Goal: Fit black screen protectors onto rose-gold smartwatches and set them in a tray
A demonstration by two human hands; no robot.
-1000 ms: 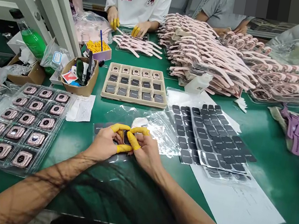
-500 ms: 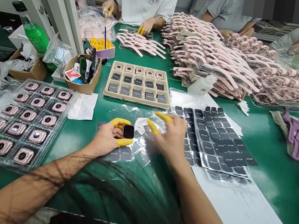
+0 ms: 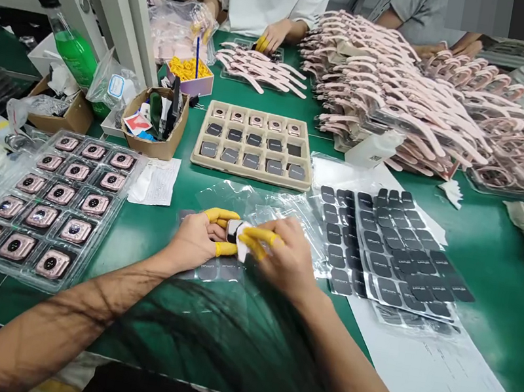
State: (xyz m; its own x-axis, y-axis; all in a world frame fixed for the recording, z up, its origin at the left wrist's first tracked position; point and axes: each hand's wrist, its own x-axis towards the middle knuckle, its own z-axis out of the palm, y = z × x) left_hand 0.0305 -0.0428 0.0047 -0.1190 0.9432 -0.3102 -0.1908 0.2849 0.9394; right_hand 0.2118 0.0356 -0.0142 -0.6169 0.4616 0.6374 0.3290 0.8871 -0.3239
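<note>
My left hand [image 3: 198, 239], with yellow finger cots on thumb and forefinger, grips a small square watch case [image 3: 233, 230] whose dark screen faces up. In my right hand [image 3: 283, 249], also wearing yellow cots, a crumpled white wipe [image 3: 242, 249] is pinched against the screen's right side and partly covers it. Below both hands lie clear plastic film and dark square stickers [image 3: 210, 272]. Beyond them a beige tray [image 3: 250, 173] holds watch cases in its back row and dark-covered squares in the other rows. A clear tray [image 3: 103, 224] of pink watch cases, sensor backs up, sits at left.
Sheets of black square stickers [image 3: 391, 256] lie on white paper [image 3: 452, 378] at right. A white bottle [image 3: 373, 149] stands before piled pink straps [image 3: 383, 89]. Small boxes [image 3: 152, 132], a green bottle [image 3: 73, 53] and a metal post occupy the left. A co-worker's hands [image 3: 272, 37] work opposite.
My right hand has picked up the white wipe from the film and brought it left onto the watch screen. The left hand keeps its grip. The whole view has shifted slightly.
</note>
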